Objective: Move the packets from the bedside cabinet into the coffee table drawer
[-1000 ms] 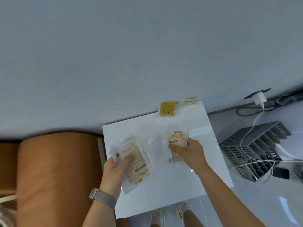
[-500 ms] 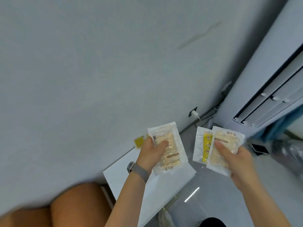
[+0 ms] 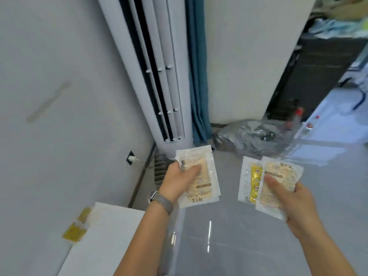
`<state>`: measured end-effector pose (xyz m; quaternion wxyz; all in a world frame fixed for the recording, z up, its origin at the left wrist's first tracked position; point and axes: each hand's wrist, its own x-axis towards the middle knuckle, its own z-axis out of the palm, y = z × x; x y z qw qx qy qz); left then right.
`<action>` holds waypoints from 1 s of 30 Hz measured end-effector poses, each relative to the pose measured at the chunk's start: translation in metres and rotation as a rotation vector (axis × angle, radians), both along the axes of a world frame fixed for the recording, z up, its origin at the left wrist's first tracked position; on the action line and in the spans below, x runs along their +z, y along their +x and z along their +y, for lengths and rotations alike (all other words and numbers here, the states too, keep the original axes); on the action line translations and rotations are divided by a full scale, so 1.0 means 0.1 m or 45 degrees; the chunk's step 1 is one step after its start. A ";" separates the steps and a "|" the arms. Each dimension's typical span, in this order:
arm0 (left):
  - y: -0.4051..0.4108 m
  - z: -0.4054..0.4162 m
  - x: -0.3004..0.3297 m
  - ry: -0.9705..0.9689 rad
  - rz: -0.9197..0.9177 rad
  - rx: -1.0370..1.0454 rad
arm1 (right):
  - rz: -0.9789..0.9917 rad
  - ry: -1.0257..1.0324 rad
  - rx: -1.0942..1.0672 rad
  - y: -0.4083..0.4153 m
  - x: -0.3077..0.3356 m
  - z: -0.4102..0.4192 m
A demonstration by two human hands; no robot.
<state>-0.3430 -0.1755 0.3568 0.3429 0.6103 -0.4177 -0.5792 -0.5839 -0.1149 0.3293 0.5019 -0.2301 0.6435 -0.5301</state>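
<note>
A glossy grey floor runs toward a tall white air conditioner in the corner, with the white bedside cabinet at lower left. The left hand is clamped on a small stack of pale packets, thumb pressed across the front. The right hand pinches two more, a beige packet overlapping a yellow-printed packet. Two yellow packets lie at the cabinet's far edge against the wall; these could easily be forgotten. The slick wrappers are fanned loosely, so the rear one may slide out while walking. The coffee table drawer is not in view.
</note>
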 end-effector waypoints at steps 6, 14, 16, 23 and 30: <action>-2.01 0.32 0.25 -0.059 0.012 -0.465 | 0.055 -0.061 -0.450 -1.58 0.26 1.03; -4.01 1.13 0.54 -0.080 0.090 -1.099 | 0.064 -0.093 -1.106 -2.65 0.49 2.59; -4.38 1.35 0.58 -0.066 0.123 -1.255 | 0.079 -0.101 -1.245 -2.73 0.53 2.94; -5.34 2.22 0.58 -0.019 0.127 -1.831 | 0.100 -0.069 -1.779 -2.62 0.52 3.96; -5.82 3.09 0.39 0.034 0.120 -2.262 | 0.060 -0.023 -2.286 -2.24 0.38 4.67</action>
